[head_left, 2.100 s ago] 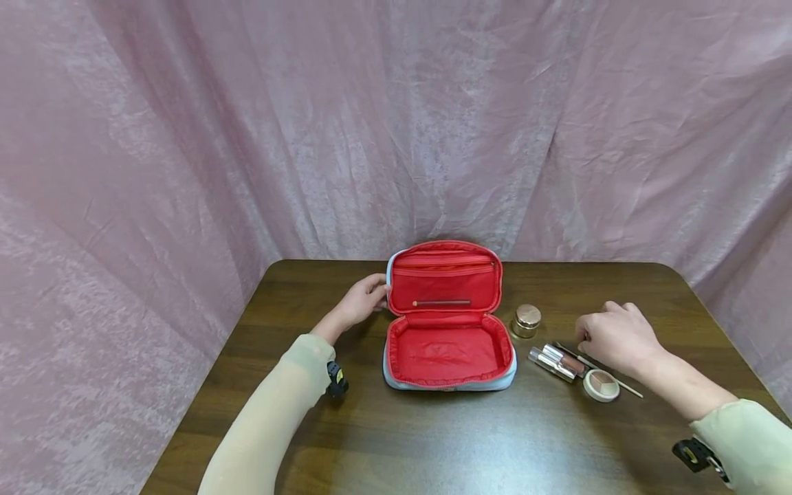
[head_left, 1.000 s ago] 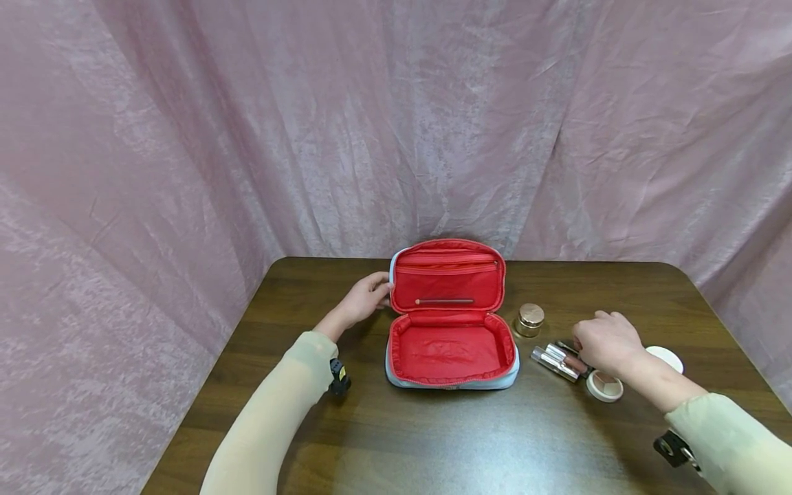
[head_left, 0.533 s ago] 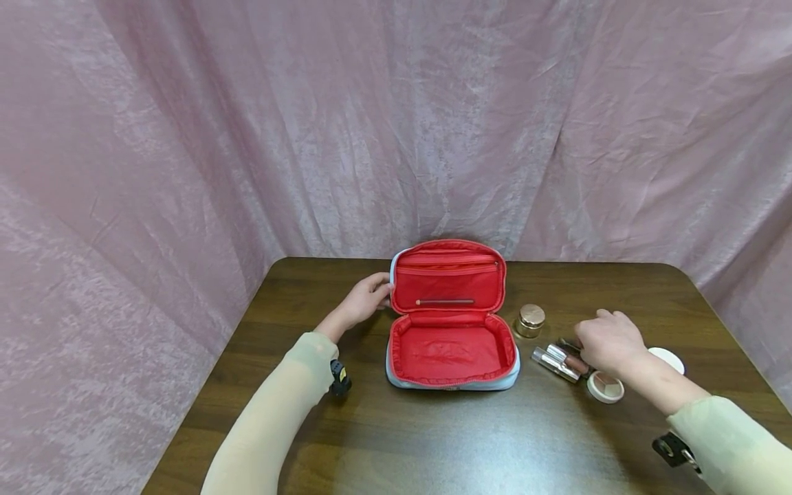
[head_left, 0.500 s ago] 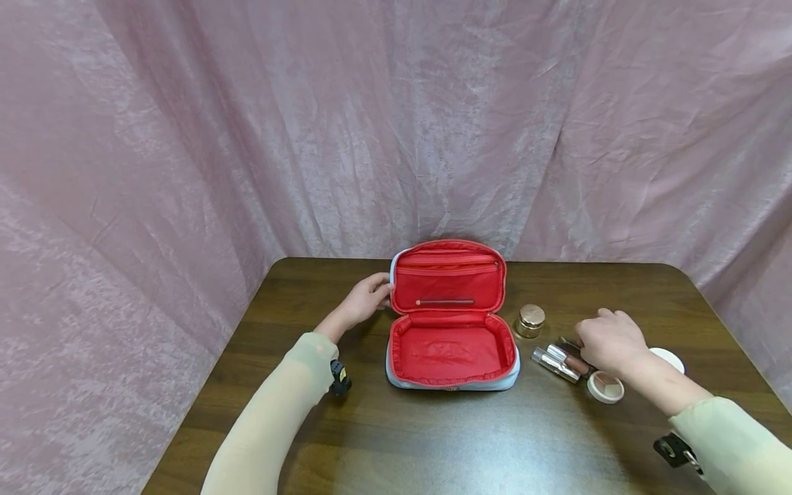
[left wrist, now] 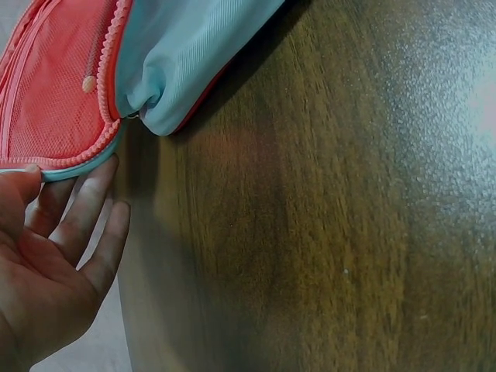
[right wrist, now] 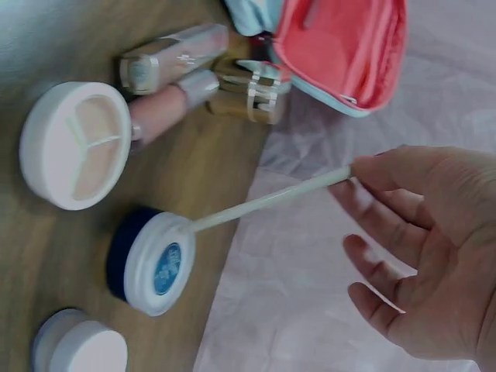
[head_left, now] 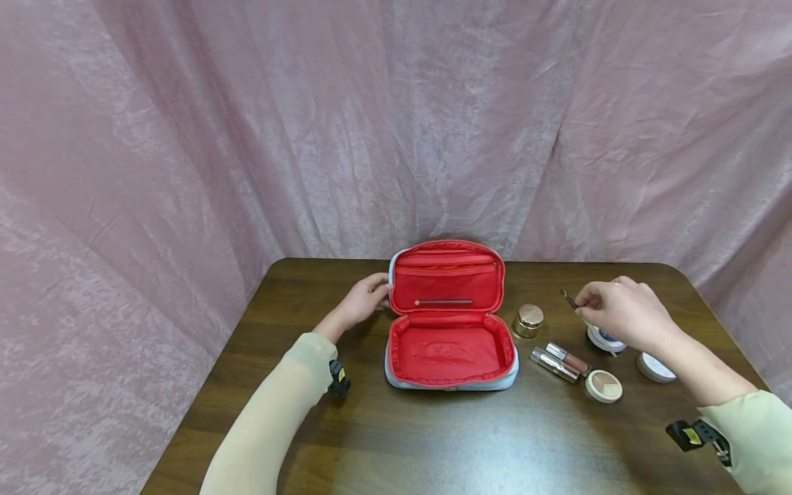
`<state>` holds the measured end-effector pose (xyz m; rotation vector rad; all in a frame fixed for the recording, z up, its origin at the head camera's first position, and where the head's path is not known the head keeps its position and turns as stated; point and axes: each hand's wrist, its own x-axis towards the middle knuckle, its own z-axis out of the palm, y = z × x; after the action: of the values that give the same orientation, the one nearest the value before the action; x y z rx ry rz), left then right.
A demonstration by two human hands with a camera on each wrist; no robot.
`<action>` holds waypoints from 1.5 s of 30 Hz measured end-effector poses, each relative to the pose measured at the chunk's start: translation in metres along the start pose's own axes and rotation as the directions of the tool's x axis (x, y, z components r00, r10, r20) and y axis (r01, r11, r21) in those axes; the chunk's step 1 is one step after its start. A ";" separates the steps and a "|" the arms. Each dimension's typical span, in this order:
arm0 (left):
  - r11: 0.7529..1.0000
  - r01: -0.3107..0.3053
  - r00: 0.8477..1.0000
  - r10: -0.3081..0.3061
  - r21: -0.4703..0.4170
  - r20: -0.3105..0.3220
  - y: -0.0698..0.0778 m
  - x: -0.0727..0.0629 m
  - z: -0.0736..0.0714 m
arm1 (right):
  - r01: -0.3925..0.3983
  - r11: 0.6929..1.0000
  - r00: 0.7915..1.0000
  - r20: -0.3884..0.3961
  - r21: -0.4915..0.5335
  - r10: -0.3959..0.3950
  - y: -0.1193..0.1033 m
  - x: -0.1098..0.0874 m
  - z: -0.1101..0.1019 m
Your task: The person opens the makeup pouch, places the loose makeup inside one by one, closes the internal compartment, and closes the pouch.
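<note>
An open cosmetic bag (head_left: 454, 354), light blue outside and red inside, sits on the table with its lid raised. My left hand (head_left: 364, 300) pinches the lid's left edge, thumb in front and fingers behind, as the left wrist view shows. A thin makeup brush (head_left: 443, 302) lies across the lid's mesh. On the right, my right hand (head_left: 628, 313) pinches another makeup brush (right wrist: 271, 200) above the table. Its pale handle slants past a round jar with a blue label (right wrist: 167, 267); whether they touch I cannot tell. Its dark tip shows in the head view.
Right of the bag stands a gold-lidded jar (head_left: 529, 321). A silver tube (head_left: 553, 365) and a pinkish lip gloss tube (head_left: 572, 361) lie nearby. A round three-colour palette (head_left: 603, 386) and a white-topped jar (head_left: 656, 368) are farther right. A pink curtain (head_left: 396, 130) hangs behind the table.
My right hand has picked the brush up from the table and lifted it back and to the right. The blue-labelled jar and white-topped jar have come into fuller view. The left hand stays put.
</note>
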<state>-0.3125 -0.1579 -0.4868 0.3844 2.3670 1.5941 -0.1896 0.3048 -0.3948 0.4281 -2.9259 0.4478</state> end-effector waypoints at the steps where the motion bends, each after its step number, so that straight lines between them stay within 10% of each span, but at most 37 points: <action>1: 1.000 0.000 1.000 0.000 0.003 -0.001 0.000 0.000 0.000 | -0.003 1.000 1.000 -0.013 0.019 0.003 0.000 0.002 -0.002; 45: 1.000 -0.020 1.000 0.020 -0.002 -0.010 -0.003 -0.001 0.001 | 0.048 0.935 0.951 -0.303 0.351 0.066 -0.091 0.130 0.020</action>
<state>-0.3117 -0.1582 -0.4900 0.4021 2.3762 1.6106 -0.2871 0.1820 -0.3643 0.3472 -2.5415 0.9600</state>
